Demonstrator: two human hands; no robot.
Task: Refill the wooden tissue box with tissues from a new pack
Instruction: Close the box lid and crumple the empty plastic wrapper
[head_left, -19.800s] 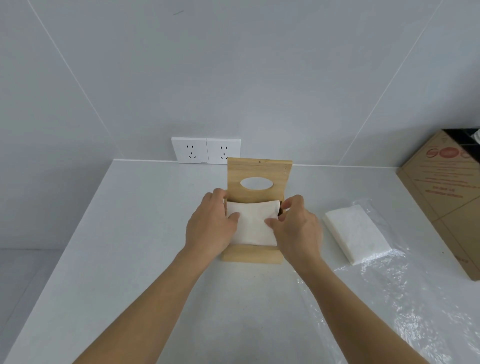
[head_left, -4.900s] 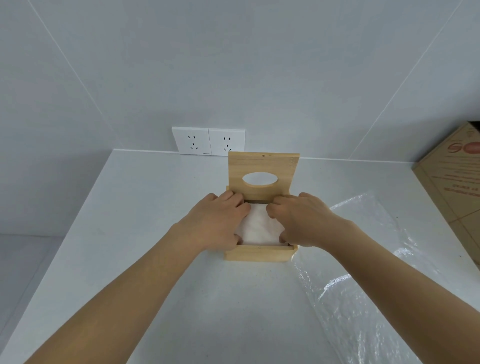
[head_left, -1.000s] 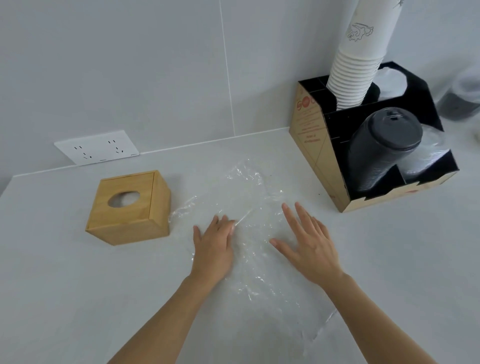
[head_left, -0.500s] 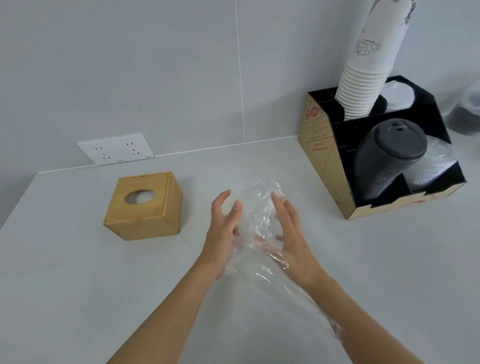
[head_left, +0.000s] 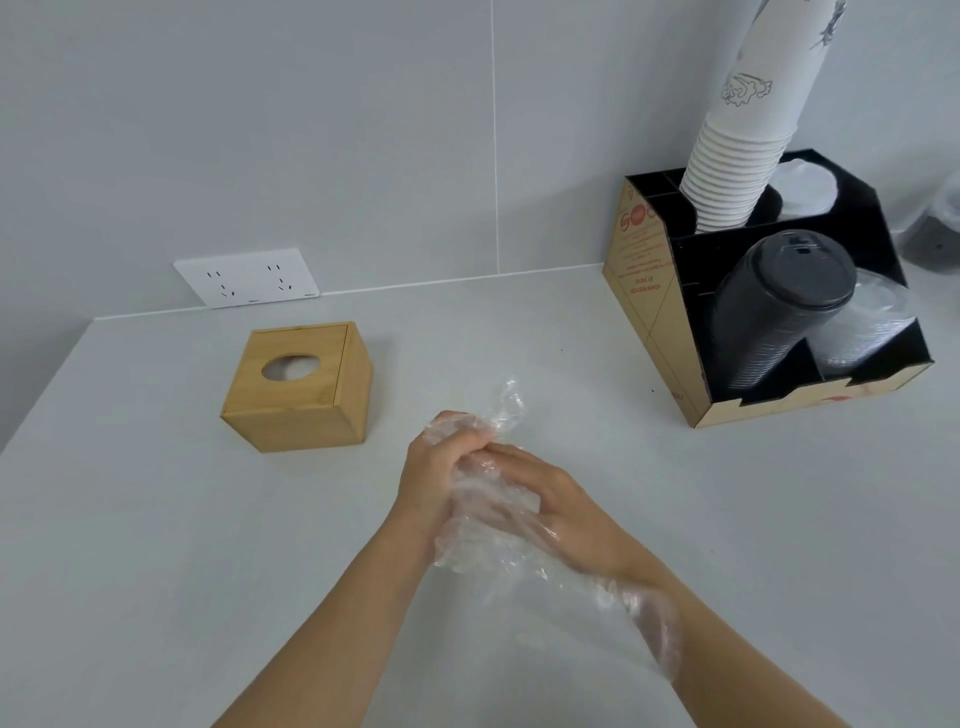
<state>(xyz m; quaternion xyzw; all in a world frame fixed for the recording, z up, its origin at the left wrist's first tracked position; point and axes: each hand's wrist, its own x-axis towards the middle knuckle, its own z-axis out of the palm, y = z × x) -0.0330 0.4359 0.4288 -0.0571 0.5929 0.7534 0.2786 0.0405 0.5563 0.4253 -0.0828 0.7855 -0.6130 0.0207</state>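
Note:
The wooden tissue box (head_left: 298, 387) sits closed on the white counter at the left, its oval top slot showing white tissue inside. To its right, my left hand (head_left: 434, 478) and my right hand (head_left: 558, 506) press together around the clear plastic wrapper (head_left: 491, 512) of the tissue pack. The wrapper is crumpled between my palms. One end sticks up past my fingers and the other trails down over my right wrist. Both hands are just above the counter, apart from the box.
A cardboard cup organiser (head_left: 675, 332) stands at the right with a tall stack of white paper cups (head_left: 737, 156) and a stack of black lids (head_left: 779, 306). A double wall socket (head_left: 247, 278) is behind the box. The counter's left edge (head_left: 47, 384) runs diagonally.
The wrapper lay flat under my spread hands, then I lifted it. Now my hands have closed together and bunched it up. The tissue box has not moved.

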